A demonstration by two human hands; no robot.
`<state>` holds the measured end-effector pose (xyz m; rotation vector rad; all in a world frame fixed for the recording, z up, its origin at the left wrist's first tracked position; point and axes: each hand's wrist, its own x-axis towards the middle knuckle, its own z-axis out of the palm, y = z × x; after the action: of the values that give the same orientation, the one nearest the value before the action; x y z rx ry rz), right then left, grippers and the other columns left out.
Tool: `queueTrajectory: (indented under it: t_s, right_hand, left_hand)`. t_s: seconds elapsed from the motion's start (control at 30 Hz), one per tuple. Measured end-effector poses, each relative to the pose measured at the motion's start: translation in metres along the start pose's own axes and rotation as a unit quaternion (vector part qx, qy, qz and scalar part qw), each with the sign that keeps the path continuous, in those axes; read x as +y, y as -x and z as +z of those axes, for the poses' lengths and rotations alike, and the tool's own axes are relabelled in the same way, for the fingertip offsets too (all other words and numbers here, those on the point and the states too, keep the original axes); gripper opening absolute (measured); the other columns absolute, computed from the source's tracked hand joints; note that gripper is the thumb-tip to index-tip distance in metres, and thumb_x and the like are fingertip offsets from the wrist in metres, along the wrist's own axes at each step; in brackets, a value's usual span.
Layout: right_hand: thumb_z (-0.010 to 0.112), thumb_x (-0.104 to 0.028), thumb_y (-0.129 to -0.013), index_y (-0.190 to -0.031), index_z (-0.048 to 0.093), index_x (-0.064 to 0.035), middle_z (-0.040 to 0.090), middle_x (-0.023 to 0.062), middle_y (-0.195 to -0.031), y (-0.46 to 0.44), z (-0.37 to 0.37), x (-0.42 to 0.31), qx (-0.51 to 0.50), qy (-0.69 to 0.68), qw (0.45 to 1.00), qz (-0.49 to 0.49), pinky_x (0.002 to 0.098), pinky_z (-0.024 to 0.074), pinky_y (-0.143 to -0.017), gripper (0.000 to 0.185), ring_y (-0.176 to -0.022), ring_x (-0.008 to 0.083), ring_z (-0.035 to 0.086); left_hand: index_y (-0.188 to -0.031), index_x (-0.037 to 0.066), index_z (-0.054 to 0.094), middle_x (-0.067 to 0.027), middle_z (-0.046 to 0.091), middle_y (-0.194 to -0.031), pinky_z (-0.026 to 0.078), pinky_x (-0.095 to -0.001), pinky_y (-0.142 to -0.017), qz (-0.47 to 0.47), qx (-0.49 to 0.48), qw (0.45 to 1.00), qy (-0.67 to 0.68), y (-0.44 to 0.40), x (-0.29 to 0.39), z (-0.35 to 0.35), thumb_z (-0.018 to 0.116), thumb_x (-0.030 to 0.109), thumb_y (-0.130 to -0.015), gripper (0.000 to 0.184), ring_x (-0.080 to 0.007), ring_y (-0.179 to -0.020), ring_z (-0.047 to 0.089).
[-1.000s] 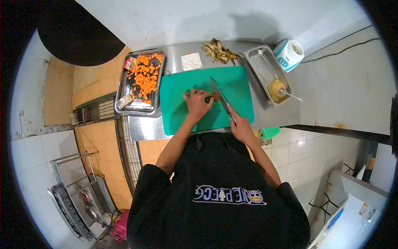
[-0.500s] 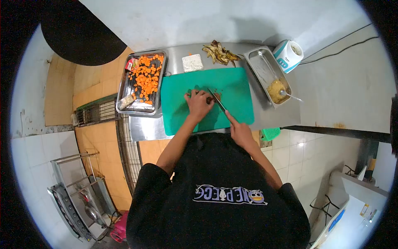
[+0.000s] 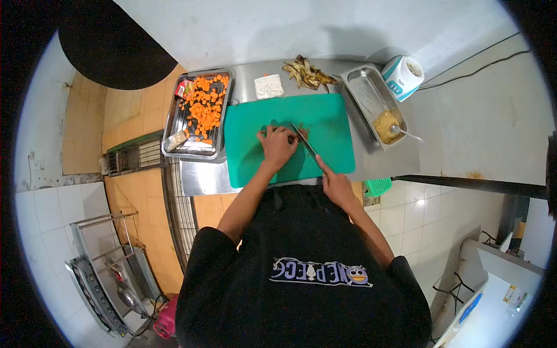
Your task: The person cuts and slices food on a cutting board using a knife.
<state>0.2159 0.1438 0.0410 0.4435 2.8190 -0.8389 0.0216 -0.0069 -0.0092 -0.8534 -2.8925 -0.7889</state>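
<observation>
My right hand (image 3: pixel 335 184) is closed round the handle of a kitchen knife (image 3: pixel 304 140), its blade slanting up and left over the green cutting board (image 3: pixel 249 168). Just left of the blade, my left hand (image 3: pixel 279 146) presses down with bent fingers on a small dark brown piece of food (image 3: pixel 292 139), mostly hidden by the fingertips. Thin brown bits (image 3: pixel 303 133) lie by the blade's far side. What kind of food it is, I cannot make out.
Left of the board stands a metal tray (image 3: pixel 223 152) of orange carrot pieces (image 3: pixel 206 110). Behind it lie a white block (image 3: pixel 268 87) and peels (image 3: pixel 307 75). At right are a metal pan (image 3: pixel 361 95) with yellow mash (image 3: pixel 386 124) and spoon, and a white-and-blue appliance (image 3: pixel 404 78).
Almost nothing differs. Both hands and the knife stay in nearly the same place, and the whole view shifts very slightly.
</observation>
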Motion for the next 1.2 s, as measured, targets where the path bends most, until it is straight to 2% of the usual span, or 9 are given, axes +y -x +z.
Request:
queueTrajectory:
  t_s: [0.03,0.17,0.33,0.47,0.53,0.93,1.03,1.17,1.2]
  right_hand:
    - [0.053,-0.013,-0.102,-0.163,0.036,-0.0333,0.066,0.0302,-0.081,-0.001,-0.007,-0.002,-0.053,0.002,0.998,0.041,0.0597,0.051,-0.078,0.066,-0.08,0.0514,0.064]
    - [0.054,-0.018,-0.102,-0.163,0.035,-0.0344,0.07,0.0315,-0.087,-0.007,-0.024,-0.005,-0.047,-0.002,0.999,0.011,0.0629,0.0557,-0.076,0.066,-0.08,0.0525,0.068]
    - [0.055,-0.018,-0.101,-0.162,0.036,-0.0355,0.069,0.032,-0.086,-0.003,0.005,0.009,0.053,-0.014,0.997,-0.061,0.0639,0.0546,-0.075,0.066,-0.078,0.053,0.067]
    - [0.056,-0.011,-0.101,-0.162,0.039,-0.0312,0.068,0.0292,-0.086,-0.003,-0.001,0.011,-0.007,-0.041,0.999,-0.003,0.0583,0.0514,-0.082,0.067,-0.079,0.0525,0.063]
    - [0.053,-0.017,-0.102,-0.162,0.036,-0.035,0.069,0.0325,-0.087,-0.003,-0.011,0.003,-0.015,-0.043,0.999,-0.008,0.0635,0.0547,-0.076,0.065,-0.078,0.0532,0.067]
    - [0.056,-0.018,-0.102,-0.163,0.033,-0.0339,0.068,0.0276,-0.075,0.0,0.008,0.022,0.015,0.001,0.998,-0.06,0.0625,0.0547,-0.066,0.068,-0.068,0.05,0.067]
    - [0.057,-0.018,-0.102,-0.163,0.033,-0.0333,0.068,0.0277,-0.076,0.004,0.009,0.02,0.036,-0.017,0.997,-0.07,0.0624,0.0546,-0.066,0.067,-0.069,0.0493,0.067]
    - [0.056,-0.018,-0.102,-0.163,0.033,-0.0328,0.069,0.0282,-0.079,0.003,0.007,0.021,-0.005,0.028,0.999,-0.037,0.0622,0.0545,-0.066,0.067,-0.07,0.0498,0.067]
    - [0.056,-0.018,-0.102,-0.163,0.033,-0.0328,0.07,0.0278,-0.081,0.001,0.004,0.02,-0.004,0.028,0.999,-0.039,0.0615,0.055,-0.067,0.067,-0.07,0.0494,0.067]
  left_hand:
    - [-0.087,0.021,0.082,0.0027,0.074,-0.103,0.03,-0.0614,-0.104,0.002,0.008,1.0,0.001,0.0,0.001,0.001,0.08,0.034,-0.084,0.013,-0.0275,-0.114,0.057]
    - [-0.087,0.021,0.082,0.0032,0.074,-0.103,0.03,-0.0611,-0.104,-0.011,-0.023,0.999,-0.02,-0.007,0.001,0.002,0.08,0.033,-0.083,0.013,-0.0274,-0.114,0.057]
    - [-0.086,0.021,0.081,0.0023,0.075,-0.107,0.029,-0.0609,-0.106,-0.025,-0.008,0.999,0.023,-0.002,-0.003,0.003,0.084,0.036,-0.078,0.017,-0.0279,-0.117,0.056]
    - [-0.088,0.021,0.081,0.0007,0.075,-0.11,0.029,-0.0613,-0.106,-0.024,0.009,0.999,0.019,0.001,-0.004,-0.002,0.085,0.038,-0.075,0.022,-0.0283,-0.119,0.056]
    - [-0.094,0.023,0.081,-0.0007,0.075,-0.112,0.031,-0.0626,-0.106,0.002,0.014,1.0,-0.009,0.0,-0.008,-0.003,0.084,0.04,-0.073,0.027,-0.0302,-0.118,0.058]
    - [-0.086,0.021,0.081,0.0011,0.074,-0.101,0.032,-0.0621,-0.104,0.033,0.029,0.999,-0.028,-0.003,-0.007,-0.013,0.085,0.031,-0.071,0.019,-0.0282,-0.117,0.055]
    - [-0.094,0.024,0.08,0.0006,0.074,-0.11,0.03,-0.0651,-0.106,0.052,0.045,0.996,-0.052,0.001,-0.011,-0.012,0.085,0.036,-0.071,0.027,-0.0293,-0.123,0.054]
    - [-0.092,0.023,0.079,-0.0002,0.075,-0.108,0.03,-0.0668,-0.106,0.052,0.009,0.997,-0.052,-0.002,-0.005,-0.015,0.084,0.035,-0.072,0.024,-0.0297,-0.123,0.054]
    - [-0.088,0.02,0.079,-0.0017,0.075,-0.101,0.03,-0.0651,-0.106,0.051,0.012,0.997,-0.048,-0.003,-0.002,-0.015,0.083,0.031,-0.071,0.02,-0.0288,-0.119,0.056]
